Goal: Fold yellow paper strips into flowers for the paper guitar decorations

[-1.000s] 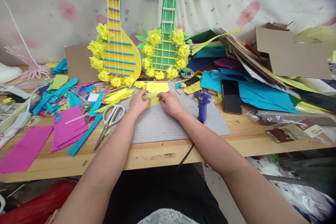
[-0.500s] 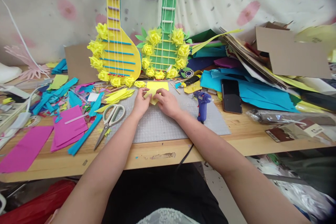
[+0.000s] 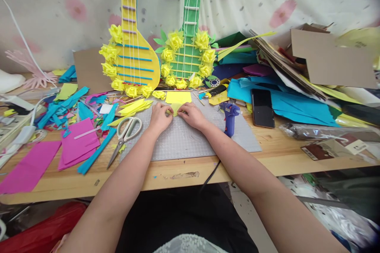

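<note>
Stretches left arm (image 3: 115, 189) and right arm (image 3: 258, 185) forward, both bare, slanting inward. Sets left hand (image 3: 159, 119) and right hand (image 3: 192, 116) at about equal reach, near each other but apart, backs upward. Curls the fingers of each, thumb drawn toward fingertips in a light pinch. Holds wrists nearly straight.

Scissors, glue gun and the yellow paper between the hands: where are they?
Scissors (image 3: 121, 140), head view: near the pivot.
Glue gun (image 3: 229, 123), head view: the blue handle.
Yellow paper (image 3: 175, 110), head view: its visible middle.
</note>
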`<action>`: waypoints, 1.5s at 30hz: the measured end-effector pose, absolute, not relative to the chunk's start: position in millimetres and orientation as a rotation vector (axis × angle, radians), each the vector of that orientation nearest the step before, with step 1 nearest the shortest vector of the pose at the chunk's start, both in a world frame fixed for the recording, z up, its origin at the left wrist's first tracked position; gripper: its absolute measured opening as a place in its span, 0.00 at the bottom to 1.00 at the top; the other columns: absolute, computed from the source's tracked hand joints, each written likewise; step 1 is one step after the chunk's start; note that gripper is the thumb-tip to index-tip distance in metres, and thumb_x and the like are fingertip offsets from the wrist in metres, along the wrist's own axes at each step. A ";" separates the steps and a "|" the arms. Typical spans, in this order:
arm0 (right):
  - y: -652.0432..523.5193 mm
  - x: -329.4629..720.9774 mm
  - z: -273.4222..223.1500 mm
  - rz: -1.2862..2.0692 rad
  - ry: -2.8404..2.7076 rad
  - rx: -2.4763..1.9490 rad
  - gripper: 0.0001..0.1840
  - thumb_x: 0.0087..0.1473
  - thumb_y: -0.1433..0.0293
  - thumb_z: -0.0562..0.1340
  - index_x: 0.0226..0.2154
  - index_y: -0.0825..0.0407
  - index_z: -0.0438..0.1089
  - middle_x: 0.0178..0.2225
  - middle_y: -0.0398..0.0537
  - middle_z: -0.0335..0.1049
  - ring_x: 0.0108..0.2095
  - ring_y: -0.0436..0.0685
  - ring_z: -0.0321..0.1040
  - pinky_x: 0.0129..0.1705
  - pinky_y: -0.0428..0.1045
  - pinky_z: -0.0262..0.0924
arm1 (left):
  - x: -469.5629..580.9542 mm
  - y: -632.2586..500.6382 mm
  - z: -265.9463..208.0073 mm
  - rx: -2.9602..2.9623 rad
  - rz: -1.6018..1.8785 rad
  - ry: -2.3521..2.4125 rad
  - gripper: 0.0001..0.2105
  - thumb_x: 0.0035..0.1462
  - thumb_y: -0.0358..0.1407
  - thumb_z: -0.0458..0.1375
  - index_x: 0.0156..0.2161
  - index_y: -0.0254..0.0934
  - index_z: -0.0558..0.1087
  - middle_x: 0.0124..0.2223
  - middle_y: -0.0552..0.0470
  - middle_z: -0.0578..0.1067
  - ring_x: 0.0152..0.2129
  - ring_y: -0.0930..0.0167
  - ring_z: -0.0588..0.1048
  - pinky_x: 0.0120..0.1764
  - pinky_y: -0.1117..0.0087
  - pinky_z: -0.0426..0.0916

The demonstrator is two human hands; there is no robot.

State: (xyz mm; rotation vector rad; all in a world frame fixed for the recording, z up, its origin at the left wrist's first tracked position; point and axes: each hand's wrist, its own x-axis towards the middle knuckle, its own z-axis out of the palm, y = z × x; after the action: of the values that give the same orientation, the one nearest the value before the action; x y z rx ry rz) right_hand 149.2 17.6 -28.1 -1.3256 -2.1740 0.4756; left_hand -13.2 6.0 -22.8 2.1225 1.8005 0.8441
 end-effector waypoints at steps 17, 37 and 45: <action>16.5 131.9 -25.6 0.493 -1.965 -1.665 0.03 0.50 0.71 0.57 0.28 0.53 0.66 0.35 0.49 0.63 0.39 0.55 0.61 0.44 0.50 0.57 | -3.8 1.1 -13.6 2.060 0.645 1.986 0.05 0.48 0.33 0.57 0.31 0.41 0.76 0.38 0.47 0.68 0.43 0.61 0.65 0.47 0.59 0.60; 13.5 129.8 -25.3 0.388 -2.027 -1.680 0.05 0.52 0.70 0.56 0.31 0.53 0.67 0.38 0.52 0.64 0.40 0.57 0.62 0.42 0.50 0.58 | 2.0 5.0 -14.0 2.079 0.640 1.995 0.06 0.49 0.37 0.57 0.32 0.42 0.75 0.41 0.48 0.70 0.45 0.62 0.65 0.48 0.60 0.59; 8.9 130.2 -23.4 0.316 -2.123 -1.660 0.08 0.51 0.72 0.55 0.36 0.55 0.65 0.40 0.54 0.62 0.42 0.58 0.61 0.43 0.50 0.57 | 2.2 6.4 -15.5 2.063 0.628 2.027 0.08 0.47 0.42 0.58 0.32 0.44 0.76 0.41 0.49 0.70 0.45 0.62 0.65 0.50 0.60 0.57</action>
State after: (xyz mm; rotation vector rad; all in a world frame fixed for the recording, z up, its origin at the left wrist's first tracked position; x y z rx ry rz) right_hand 130.2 8.9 -23.4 -1.6600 -2.1230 0.3159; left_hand 2.2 6.4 -15.5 2.0631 2.0271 0.6279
